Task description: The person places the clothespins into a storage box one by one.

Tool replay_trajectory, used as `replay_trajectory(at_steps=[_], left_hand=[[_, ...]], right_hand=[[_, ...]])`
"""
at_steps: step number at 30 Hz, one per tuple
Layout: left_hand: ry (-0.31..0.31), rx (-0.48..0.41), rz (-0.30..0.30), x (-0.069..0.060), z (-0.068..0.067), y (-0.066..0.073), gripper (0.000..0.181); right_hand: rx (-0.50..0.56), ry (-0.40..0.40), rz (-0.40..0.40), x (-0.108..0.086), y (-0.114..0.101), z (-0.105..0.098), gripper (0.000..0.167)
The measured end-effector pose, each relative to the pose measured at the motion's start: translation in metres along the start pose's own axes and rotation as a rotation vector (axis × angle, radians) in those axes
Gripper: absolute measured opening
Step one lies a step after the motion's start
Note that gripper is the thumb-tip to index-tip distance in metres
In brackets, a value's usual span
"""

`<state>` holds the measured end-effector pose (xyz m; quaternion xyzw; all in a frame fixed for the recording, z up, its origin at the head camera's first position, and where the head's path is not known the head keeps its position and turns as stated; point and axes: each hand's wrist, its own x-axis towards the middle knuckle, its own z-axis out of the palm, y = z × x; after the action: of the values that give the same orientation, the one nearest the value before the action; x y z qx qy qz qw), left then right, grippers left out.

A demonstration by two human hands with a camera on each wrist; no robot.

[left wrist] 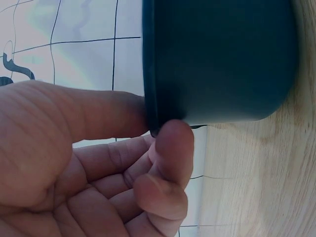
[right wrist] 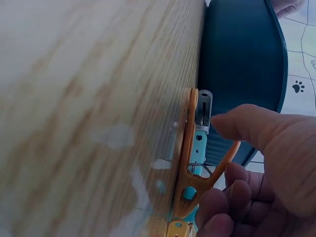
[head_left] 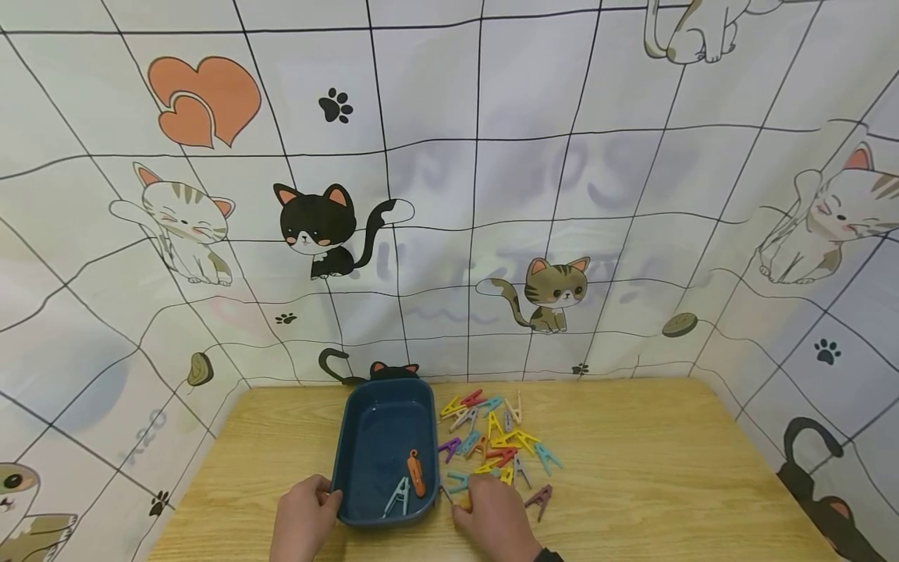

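The table (head_left: 646, 460) gives room right of clothespins (head_left: 502, 454); tub (head_left: 382, 429) blocks left

Bare left hand (head_left: 307, 515) shows creased palm and finger joints; bare right hand (head_left: 495, 511) meets black band (head_left: 548, 555) at wrist, strap or cuff unclear.

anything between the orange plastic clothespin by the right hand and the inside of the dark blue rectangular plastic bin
Yes: the raised side wall of the bin. A slotted grey clothespin also shows beyond the orange clothespin, toward the bin; lifting over both looks likely.
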<state>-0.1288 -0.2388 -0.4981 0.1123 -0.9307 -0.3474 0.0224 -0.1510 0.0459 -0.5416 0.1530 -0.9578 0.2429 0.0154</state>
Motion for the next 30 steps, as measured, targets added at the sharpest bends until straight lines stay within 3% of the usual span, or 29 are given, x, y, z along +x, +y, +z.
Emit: replay_trajectory(at_steps=[6, 13, 24, 30], left_hand=[[-0.007, 0.007, -0.006, 0.000, 0.000, 0.001, 0.013], [-0.012, 0.007, -0.019, 0.000, 0.000, 0.002, 0.013], [-0.008, 0.013, -0.013, 0.001, 0.000, 0.000, 0.013], [-0.011, 0.015, -0.018, 0.001, 0.000, 0.002, 0.013]], right_hand=[[-0.015, 0.044, -0.029, -0.002, 0.000, 0.000, 0.033], [0.007, 0.069, -0.010, -0.003, 0.001, -0.004, 0.028], [0.214, 0.116, 0.062, -0.001, 0.018, -0.019, 0.033], [0.332, 0.155, 0.031, 0.003, 0.022, -0.026, 0.033]])
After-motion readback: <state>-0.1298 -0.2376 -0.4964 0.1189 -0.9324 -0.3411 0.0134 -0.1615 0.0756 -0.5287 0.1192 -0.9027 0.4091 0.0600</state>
